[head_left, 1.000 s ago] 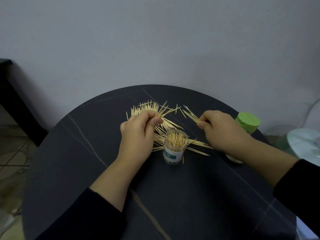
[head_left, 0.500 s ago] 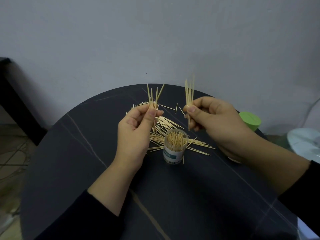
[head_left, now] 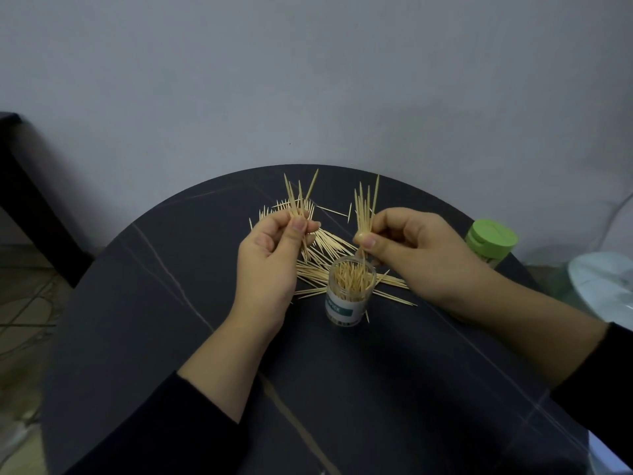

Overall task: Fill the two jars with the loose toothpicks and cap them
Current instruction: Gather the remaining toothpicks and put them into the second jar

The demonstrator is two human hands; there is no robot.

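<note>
Head view shows both hands up off the table [head_left: 164,303], where a second ago they were pressed down on the loose toothpicks [head_left: 330,243], gathering them. The right hand [head_left: 421,255] now pinches a bunch of toothpicks [head_left: 365,209] between thumb and curled fingers, points up. It has come across so that the bunch's lower ends hang just over the mouth of the open jar [head_left: 350,296], possibly already touching the toothpicks standing inside. The left hand [head_left: 270,258] grips its own smaller bunch [head_left: 297,204] the same way, just left of the open jar and beyond it. Many loose toothpicks lie on the table behind the open jar and on both its sides. It looks well stocked but not packed, so I judge the filling is at the drop-in step, with more handfuls to come. A second jar [head_left: 491,241] with a green cap stands well to the right of the open jar, partly behind the right wrist; it seems capped already.
</note>
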